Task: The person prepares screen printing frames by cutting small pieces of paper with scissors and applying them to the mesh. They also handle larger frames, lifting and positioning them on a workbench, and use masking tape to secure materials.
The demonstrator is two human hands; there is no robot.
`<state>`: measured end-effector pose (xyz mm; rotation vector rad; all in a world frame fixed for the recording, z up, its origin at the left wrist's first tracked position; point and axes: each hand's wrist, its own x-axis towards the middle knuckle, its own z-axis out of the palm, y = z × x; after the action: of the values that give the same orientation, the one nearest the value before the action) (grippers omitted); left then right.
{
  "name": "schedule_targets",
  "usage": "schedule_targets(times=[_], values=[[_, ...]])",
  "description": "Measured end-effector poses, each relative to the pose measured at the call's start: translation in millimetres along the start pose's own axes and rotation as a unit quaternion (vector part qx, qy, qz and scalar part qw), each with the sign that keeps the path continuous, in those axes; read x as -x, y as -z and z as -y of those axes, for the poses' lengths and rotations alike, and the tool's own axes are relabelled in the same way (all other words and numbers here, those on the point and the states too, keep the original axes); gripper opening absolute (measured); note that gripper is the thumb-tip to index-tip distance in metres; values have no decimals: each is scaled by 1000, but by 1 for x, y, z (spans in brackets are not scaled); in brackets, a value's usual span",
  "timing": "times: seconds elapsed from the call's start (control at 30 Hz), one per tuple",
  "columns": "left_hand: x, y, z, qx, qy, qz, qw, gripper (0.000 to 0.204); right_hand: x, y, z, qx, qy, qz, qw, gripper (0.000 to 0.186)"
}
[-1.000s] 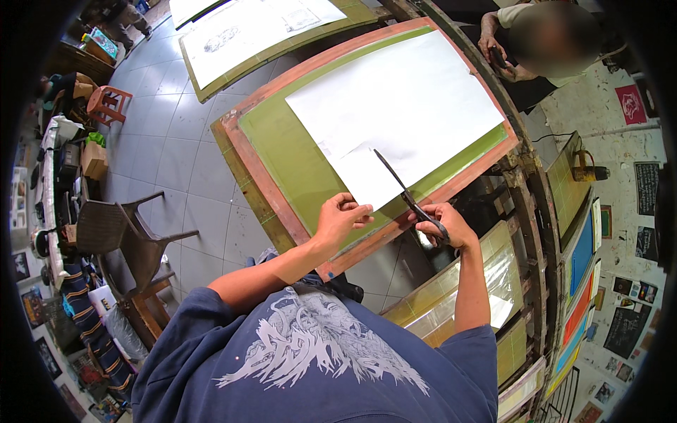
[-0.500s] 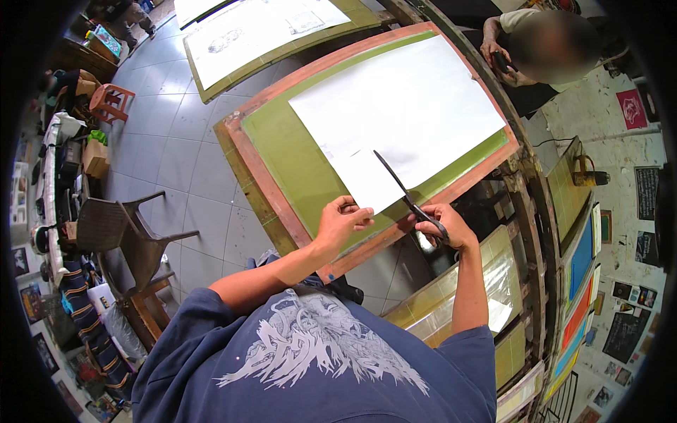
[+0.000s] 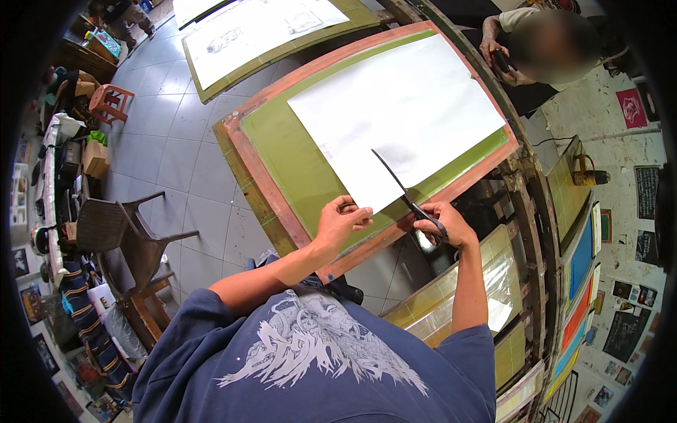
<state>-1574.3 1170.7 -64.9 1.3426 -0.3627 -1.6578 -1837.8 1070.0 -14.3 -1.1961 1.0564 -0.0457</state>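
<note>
A large white paper sheet [image 3: 402, 106] lies over a green screen [image 3: 271, 144] with a pinkish-orange frame [image 3: 278, 201]. At the sheet's near corner, my left hand [image 3: 340, 222] pinches its edge between thumb and fingers. My right hand [image 3: 451, 225] grips black-handled scissors [image 3: 395, 178] at the near edge of the frame. Their long dark blade lies over the paper, pointing away and to the left. The other blade is not visible, so I cannot tell how far the scissors are spread.
Another board with a printed white sheet [image 3: 264, 35] stands farther back. A brown plastic chair [image 3: 134, 236] and an orange stool [image 3: 111, 102] are on the tiled floor at left. At the upper right, a person's hand [image 3: 497, 53] holds a dark object. A wooden rack [image 3: 525, 218] runs along the right.
The scissors' tip has shifted slightly left over the paper. A short dark line beside it on the sheet no longer shows. My left hand has barely moved.
</note>
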Motion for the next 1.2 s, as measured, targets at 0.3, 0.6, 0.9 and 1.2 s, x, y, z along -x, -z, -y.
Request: schedule_targets(times=[0.3, 0.6, 0.9, 1.2], values=[[0, 2, 2, 12, -10, 3, 1000, 39, 2, 1, 1, -9, -3, 7, 1000, 36], [0, 1, 4, 34, -19, -1, 999, 30, -6, -2, 11, 19, 18, 11, 1000, 29], [0, 1, 3, 39, -18, 1, 999, 29, -11, -7, 16, 26, 26, -7, 999, 33], [1, 0, 2, 25, -16, -2, 1000, 31, -14, -4, 14, 33, 17, -3, 999, 38]])
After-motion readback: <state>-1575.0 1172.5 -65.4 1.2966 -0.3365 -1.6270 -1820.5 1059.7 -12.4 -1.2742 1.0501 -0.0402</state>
